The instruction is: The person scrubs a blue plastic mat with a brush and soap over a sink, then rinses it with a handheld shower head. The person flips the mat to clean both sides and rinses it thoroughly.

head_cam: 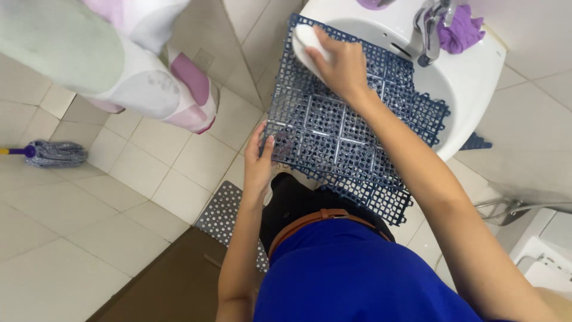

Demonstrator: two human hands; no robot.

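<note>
Tiled bathroom floor [89,238]; sink [471,77] rim carries blue grid mat [339,131]; left hand [257,164] grips mat's left edge; right hand [339,65] clasps white brush [307,42] at mat's far corner.

A grid mat [345,128] lies across a sink [471,77], a tap [430,24] behind it, a mop [53,153] on the floor [77,238] far left.

The blue grid mat [333,128] looks like matt moulded plastic, and the white scrubber [307,42] pressed on it is smooth. The washbasin [471,77] is glossy white ceramic, its tap [430,24] shiny metal, beside a soft purple cloth [462,31]. The floor tiles [119,203] are pale with a dull sheen.
</note>
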